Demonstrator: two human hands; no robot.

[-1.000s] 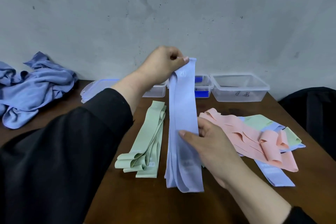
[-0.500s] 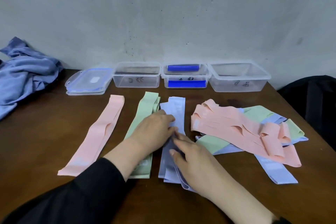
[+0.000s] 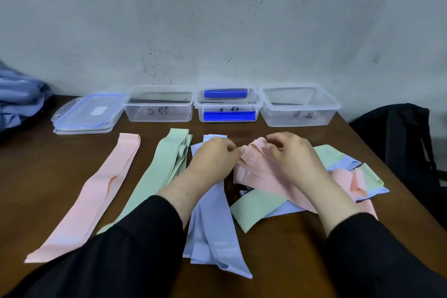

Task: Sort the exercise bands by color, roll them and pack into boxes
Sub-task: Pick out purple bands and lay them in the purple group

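Both hands, left [image 3: 212, 159] and right [image 3: 294, 156], pinch a pink elastic band [image 3: 254, 164] atop the mixed pile, just right of the lilac elastic bands [image 3: 210, 220].

Pink band [image 3: 89, 197], green bands [image 3: 154, 176], blue bands [image 3: 210, 222] in rows, mixed pile [image 3: 290, 191] right

Both arms reach forward over the table from its near edge, in black sleeves to the wrists. Left hand [image 3: 212, 159] palm down, fingers curled, fingertips pointing right toward the other hand. Right hand [image 3: 294, 156] palm down, knuckles raised, fingers bent downward. The two hands sit close together, fingertips nearly meeting, around the table's middle.
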